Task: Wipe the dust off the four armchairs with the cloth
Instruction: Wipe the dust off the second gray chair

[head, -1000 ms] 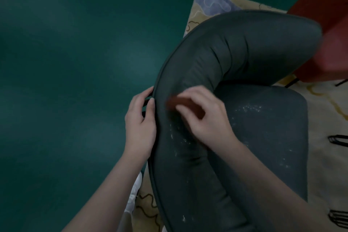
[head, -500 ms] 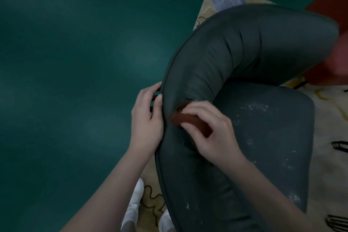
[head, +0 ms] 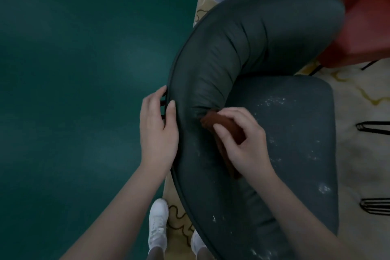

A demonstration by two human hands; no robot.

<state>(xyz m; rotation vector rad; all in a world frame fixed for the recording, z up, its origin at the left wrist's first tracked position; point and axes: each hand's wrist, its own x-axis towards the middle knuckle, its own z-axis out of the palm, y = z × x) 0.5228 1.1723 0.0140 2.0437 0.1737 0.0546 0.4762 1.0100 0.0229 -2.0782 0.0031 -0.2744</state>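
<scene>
One dark grey padded armchair [head: 253, 48] fills the middle of the view, seen from above, and it is the only one shown whole; a single red upholstered furniture piece [head: 363, 27] on thin black legs is cut off at the upper right corner, just beside the grey backrest. There is one cloth, two hands, two white shoes and two black wire hairpin legs. The small rust-brown folded cloth [head: 229, 127] lies bunched in the crease where the curved backrest meets the seat cushion, with one end poking out toward the backrest and the rest hidden under the fingers. The right hand [head: 247, 143] grasps the cloth, fingers and thumb curled round it and pressing it onto the upholstery. The left hand [head: 158, 133] holds the outer rim of the backrest, thumb on the piped edge and fingers down the outside. The armchair's fabric is smooth with a slight sheen, creased along the bend, and white dust specks [head: 274, 101] are scattered over the seat and the near arm. It stands on a cream patterned rug [head: 358, 101] with yellow and black squiggles, which lies on a dark teal floor [head: 73, 69]. One white shoe [head: 158, 224] is at the rug's edge, the other [head: 197, 243] is partly hidden by the chair. The hairpin legs [head: 373, 127] sit at the right edge.
</scene>
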